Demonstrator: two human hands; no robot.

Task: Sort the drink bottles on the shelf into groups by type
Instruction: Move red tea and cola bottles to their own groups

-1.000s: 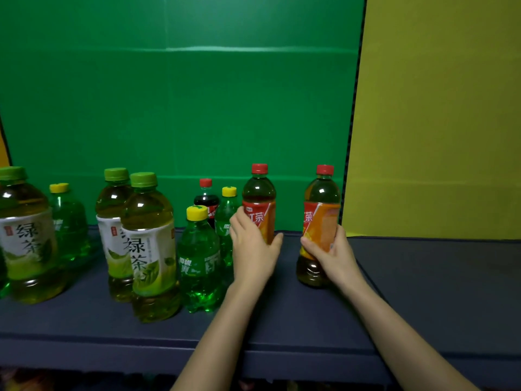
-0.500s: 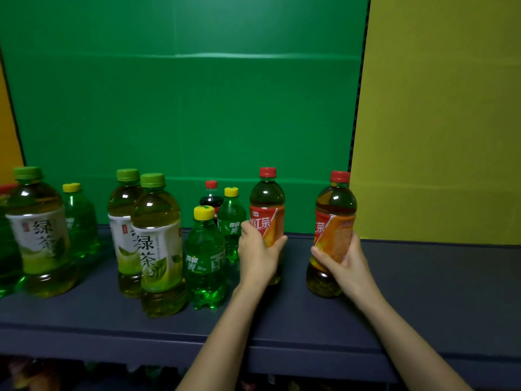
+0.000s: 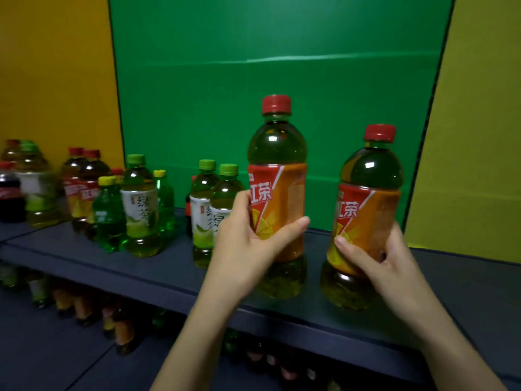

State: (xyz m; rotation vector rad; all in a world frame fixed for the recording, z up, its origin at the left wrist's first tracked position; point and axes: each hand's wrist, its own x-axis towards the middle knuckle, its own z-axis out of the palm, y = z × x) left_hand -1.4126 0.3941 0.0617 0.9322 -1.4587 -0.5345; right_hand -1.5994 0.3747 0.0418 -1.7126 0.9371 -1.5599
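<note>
My left hand (image 3: 248, 246) grips a red-capped iced tea bottle (image 3: 282, 176) with an orange label, held upright just over the dark shelf (image 3: 158, 272). My right hand (image 3: 377, 261) grips a second, matching iced tea bottle (image 3: 369, 198) to its right, tilted slightly. Left of my left hand stand two green-capped green tea bottles (image 3: 207, 210), then another green tea bottle (image 3: 139, 207) among small green soda bottles (image 3: 108, 215). Farther left are two more red-capped iced tea bottles (image 3: 84, 190) and a dark cola bottle (image 3: 10, 198).
A green panel (image 3: 267, 80) backs the shelf, with an orange panel (image 3: 53, 80) on the left and a yellow panel (image 3: 476, 136) on the right. A lower shelf (image 3: 56, 348) carries several more bottles, blurred. The shelf surface right of my right hand is bare.
Both hands have lifted their iced tea bottles and brought them nearer to me. The view has swung left, and more bottles at the shelf's left end now show.
</note>
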